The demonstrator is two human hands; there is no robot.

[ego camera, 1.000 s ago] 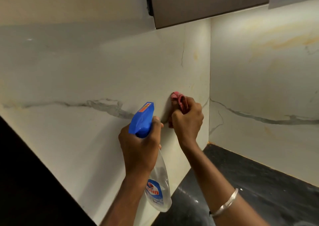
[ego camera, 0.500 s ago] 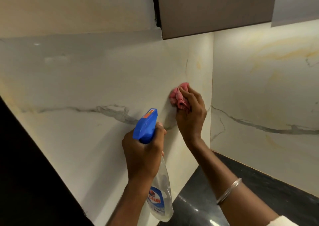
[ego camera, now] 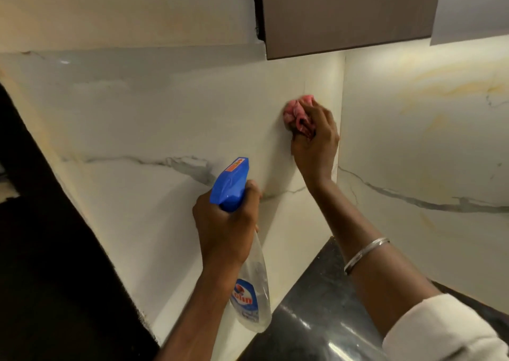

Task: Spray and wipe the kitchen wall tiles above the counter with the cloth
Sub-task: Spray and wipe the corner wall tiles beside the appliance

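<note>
White marble-look wall tiles with grey veins fill the left wall and meet a second tiled wall at a corner. My right hand grips a bunched pink cloth and presses it against the left wall close to the corner. My left hand holds a clear spray bottle by its neck, lower and to the left. The bottle's blue trigger head points up toward the wall.
A dark glossy counter lies below the corner. A brown upper cabinet hangs above the wiped spot, with a pale panel beside it. A dark surface borders the wall at the left.
My right hand has moved the cloth upward along the wall, toward the cabinet. My left hand keeps the bottle in about the same place.
</note>
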